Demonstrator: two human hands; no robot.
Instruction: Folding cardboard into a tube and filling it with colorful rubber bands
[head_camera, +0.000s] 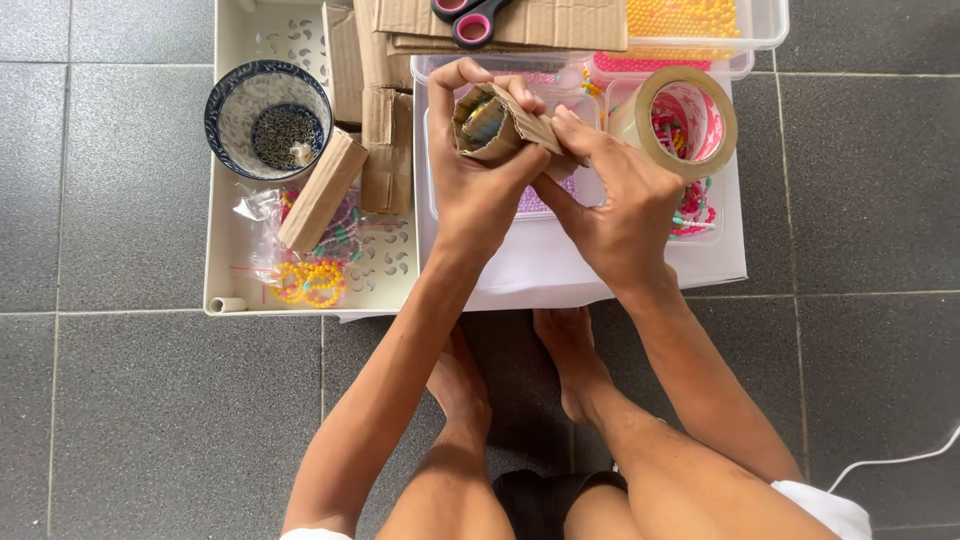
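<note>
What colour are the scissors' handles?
Pink inside black rims, on the scissors lying on the cardboard; head view.

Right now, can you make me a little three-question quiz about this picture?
1. True or false: both hands hold the rolled cardboard piece.
2. What lies on the cardboard sheets at the top: A scissors, B a spoon, C a pencil?
3. The tape roll sits nearest which hand?

Key: 1 true, left hand and right hand. 2 A, pink-handled scissors. 3 right.
</note>
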